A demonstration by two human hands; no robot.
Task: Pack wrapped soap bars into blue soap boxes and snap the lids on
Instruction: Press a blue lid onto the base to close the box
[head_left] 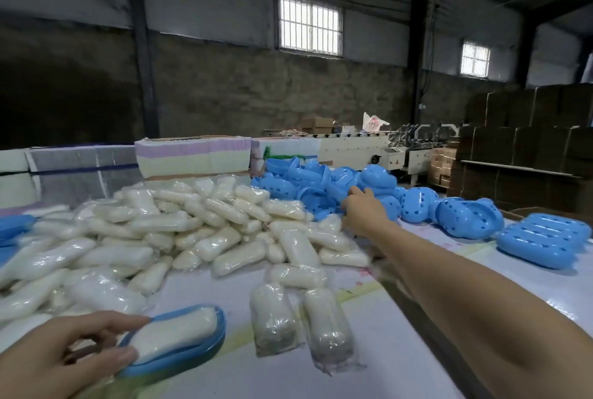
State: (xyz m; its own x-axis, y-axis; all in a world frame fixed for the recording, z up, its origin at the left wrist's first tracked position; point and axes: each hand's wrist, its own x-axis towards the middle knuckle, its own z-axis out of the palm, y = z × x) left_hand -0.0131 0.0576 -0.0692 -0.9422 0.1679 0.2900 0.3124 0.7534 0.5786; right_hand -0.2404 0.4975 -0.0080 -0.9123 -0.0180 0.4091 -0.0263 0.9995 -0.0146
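My left hand (61,357) at the near left grips a blue soap box base (192,352) with a wrapped white soap bar (176,333) lying in it, no lid on. My right hand (364,211) is stretched far across the table, its fingers in the heap of blue perforated lids (321,183); whether it grips one is hidden. A big pile of wrapped soap bars (179,228) fills the table's middle and left. Two loose wrapped bars (301,325) lie just right of the box.
More blue lids (468,215) and stacked closed boxes (542,238) lie at the right. Blue pieces (14,227) sit at the left edge. Stacks of flat packaging (192,158) stand behind the soap pile. Cardboard cartons (526,142) and a machine (359,148) stand beyond the table.
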